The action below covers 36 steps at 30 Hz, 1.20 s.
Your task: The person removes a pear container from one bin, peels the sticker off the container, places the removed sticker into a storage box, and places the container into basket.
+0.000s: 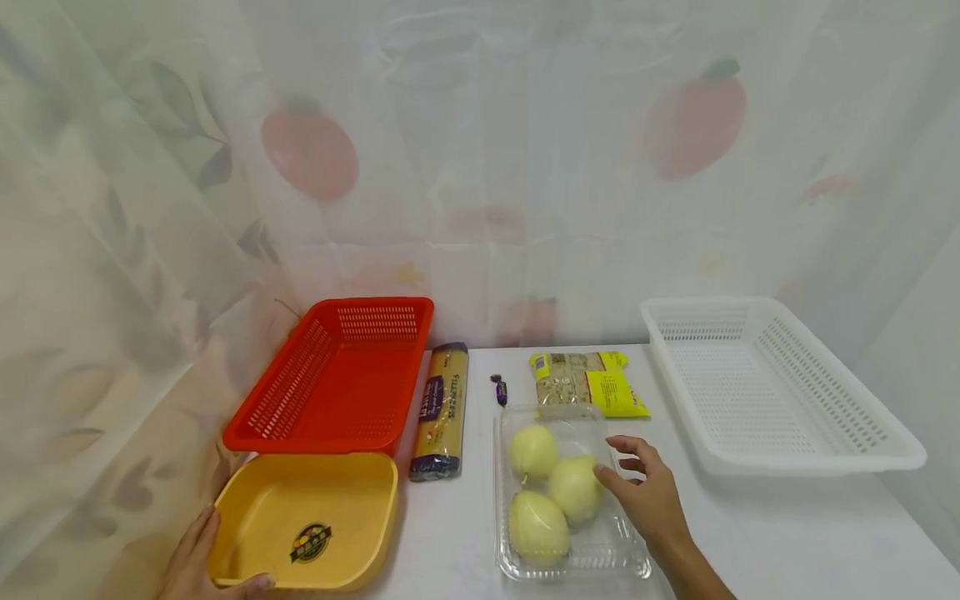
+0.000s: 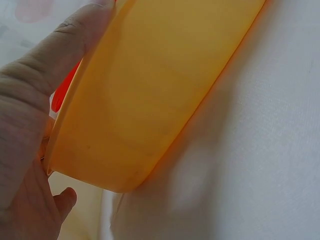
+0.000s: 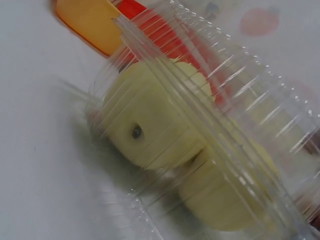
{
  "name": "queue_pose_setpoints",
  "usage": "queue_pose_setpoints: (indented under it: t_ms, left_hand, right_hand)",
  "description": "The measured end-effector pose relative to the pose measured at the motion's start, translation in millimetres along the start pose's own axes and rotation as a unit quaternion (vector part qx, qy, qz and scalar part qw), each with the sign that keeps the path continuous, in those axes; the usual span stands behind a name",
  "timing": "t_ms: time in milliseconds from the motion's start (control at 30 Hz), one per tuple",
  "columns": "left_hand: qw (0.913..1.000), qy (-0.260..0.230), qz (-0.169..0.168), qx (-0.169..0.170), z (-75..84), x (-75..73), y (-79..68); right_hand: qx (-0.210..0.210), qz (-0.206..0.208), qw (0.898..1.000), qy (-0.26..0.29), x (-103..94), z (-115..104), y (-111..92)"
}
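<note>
In the head view, my left hand [image 1: 197, 560] grips the near left corner of a yellow plastic basin [image 1: 375, 533]. In the left wrist view, the thumb [image 2: 75, 40] lies along the rim, with other fingers at the far side of the basin wall [image 2: 150, 95]. My right hand [image 1: 648, 492] is at the right side of a clear plastic box [image 1: 600, 562], thumb and fingers parted, the thumb overlapping one fruit. Three pale yellow-green fruits [image 1: 538, 527], like pears, lie in the box. The right wrist view shows them [image 3: 155, 120] through ribbed plastic; that hand is mostly out of frame.
A red basket [image 1: 352, 375] stands behind the basin. Beside it lies a spaghetti pack [image 1: 442, 412], then a small purple-wrapped candy [image 1: 500, 390]. A yellow-and-clear food bag [image 1: 588, 383] lies behind the box. At the right is a white basket [image 1: 750, 400]. A printed curtain [image 1: 487, 167] hangs behind.
</note>
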<state>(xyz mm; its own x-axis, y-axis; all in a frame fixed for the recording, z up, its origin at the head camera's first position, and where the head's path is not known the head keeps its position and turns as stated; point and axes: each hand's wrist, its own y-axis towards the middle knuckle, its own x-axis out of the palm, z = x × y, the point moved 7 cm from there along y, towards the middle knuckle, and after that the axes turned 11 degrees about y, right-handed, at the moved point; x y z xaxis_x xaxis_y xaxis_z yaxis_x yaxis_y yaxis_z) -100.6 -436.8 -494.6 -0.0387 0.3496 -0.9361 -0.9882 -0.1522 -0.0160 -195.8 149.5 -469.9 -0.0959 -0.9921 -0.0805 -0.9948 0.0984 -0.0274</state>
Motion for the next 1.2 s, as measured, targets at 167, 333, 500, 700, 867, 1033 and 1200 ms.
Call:
queue_pose_setpoints:
  t_ms: [167, 333, 500, 700, 867, 1033, 1200]
  left_hand:
    - [1.0, -0.004, -0.006, -0.004, 2.0, -2.1, -0.7]
    - [0.9996, 0.0, -0.023, -0.013, 5.0, -4.4, 0.1]
    - [0.9987, 0.006, -0.041, -0.03, 4.3, -4.3, 0.8]
    - [0.998, 0.013, -0.053, -0.031, 6.8, -6.1, 2.9]
    - [0.9967, 0.014, -0.069, -0.041, 9.1, -7.5, 4.0]
    - [0.9967, 0.014, -0.069, -0.04, 9.2, -7.9, 3.8]
    - [0.9982, 0.012, -0.052, -0.028, 9.6, -8.2, 2.8]
  right_hand:
    - [0.019, -0.003, 1.0, 0.007, -0.3, 8.5, 2.0]
    - [0.037, -0.008, 0.998, 0.041, 0.5, 14.5, 2.0]
    - [0.044, -0.016, 0.996, 0.077, 2.1, 17.6, 2.3]
    - [0.054, -0.024, 0.995, 0.075, 2.1, 22.1, 3.1]
    - [0.059, -0.023, 0.995, 0.072, 1.9, 24.9, 3.4]
    - [0.061, -0.019, 0.996, 0.066, 1.3, 26.5, 3.7]
    - [0.062, -0.015, 0.996, 0.065, 1.0, 26.0, 3.3]
